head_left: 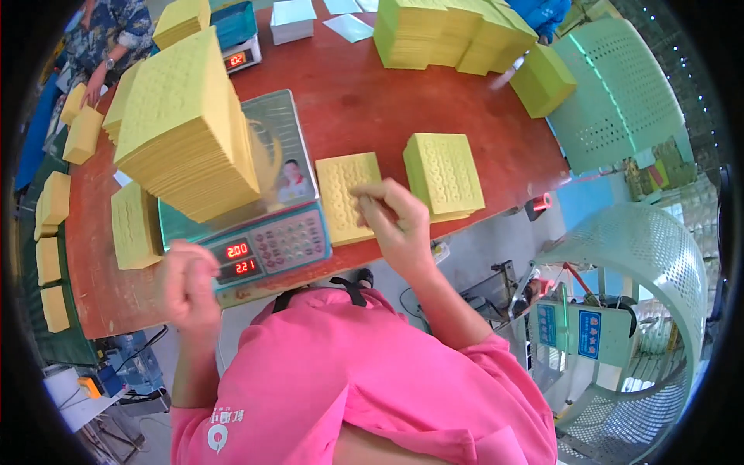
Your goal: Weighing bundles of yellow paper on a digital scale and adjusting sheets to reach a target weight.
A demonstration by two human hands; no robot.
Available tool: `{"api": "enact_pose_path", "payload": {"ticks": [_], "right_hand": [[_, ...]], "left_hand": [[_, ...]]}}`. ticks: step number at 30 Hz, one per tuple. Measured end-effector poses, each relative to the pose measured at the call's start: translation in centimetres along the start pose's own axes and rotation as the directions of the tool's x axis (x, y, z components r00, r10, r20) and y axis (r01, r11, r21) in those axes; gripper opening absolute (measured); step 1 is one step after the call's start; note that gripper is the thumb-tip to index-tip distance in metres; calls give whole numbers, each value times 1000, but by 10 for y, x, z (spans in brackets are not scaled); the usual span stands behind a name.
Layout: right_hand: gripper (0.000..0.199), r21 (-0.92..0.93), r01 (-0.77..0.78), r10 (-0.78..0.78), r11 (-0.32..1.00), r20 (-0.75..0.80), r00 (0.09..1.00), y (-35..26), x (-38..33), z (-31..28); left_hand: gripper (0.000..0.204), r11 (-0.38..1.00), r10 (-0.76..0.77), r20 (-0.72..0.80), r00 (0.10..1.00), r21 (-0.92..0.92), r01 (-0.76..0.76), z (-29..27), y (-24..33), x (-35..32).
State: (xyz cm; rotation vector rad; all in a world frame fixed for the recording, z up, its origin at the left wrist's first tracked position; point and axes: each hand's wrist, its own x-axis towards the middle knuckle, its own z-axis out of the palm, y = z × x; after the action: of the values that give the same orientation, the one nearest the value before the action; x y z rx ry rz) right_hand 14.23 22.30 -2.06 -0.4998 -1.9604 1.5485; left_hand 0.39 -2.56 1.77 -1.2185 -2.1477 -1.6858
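Note:
My right hand (pixel 397 225) is over a low stack of yellow embossed paper (pixel 338 174), thumb and fingertips drawn together in a pinch. Whether a sheet is between them is hidden. Left of it, a tall stack of the same yellow paper (pixel 178 116) stands on the metal plate of a digital scale (pixel 291 240) with lit red digits. My left hand (pixel 192 287), curled and smeared by motion, is by the scale's front left corner. Beyond my right hand sits another yellow paper stack (pixel 443 174), near the table's front edge.
The red table (pixel 341 101) carries a long row of yellow stacks (pixel 449 35) at its far side and a yellow block (pixel 138 225) left of the scale. A second scale (pixel 240 56) stands farther back. A co-worker's hand (pixel 94 84) is at far left. Green perforated chairs (pixel 628 85) stand right.

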Motion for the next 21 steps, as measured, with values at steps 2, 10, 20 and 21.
{"api": "enact_pose_path", "payload": {"ticks": [2,10,20,21], "right_hand": [[13,16,-106,106,994,-25,994,18,-29,-23],[16,111,-386,397,916,-102,912,46,-97,-120],[15,141,-346,349,928,1,937,48,-89,-151],[15,160,-337,339,928,20,941,51,-90,-152]], "left_hand": [[12,998,-59,65,996,-6,60,39,12,-9],[18,965,146,159,976,-239,-105,192,59,-23],[22,970,136,175,975,-226,-94,254,89,-39],[22,970,137,179,974,-222,-96,258,89,-39]]}}
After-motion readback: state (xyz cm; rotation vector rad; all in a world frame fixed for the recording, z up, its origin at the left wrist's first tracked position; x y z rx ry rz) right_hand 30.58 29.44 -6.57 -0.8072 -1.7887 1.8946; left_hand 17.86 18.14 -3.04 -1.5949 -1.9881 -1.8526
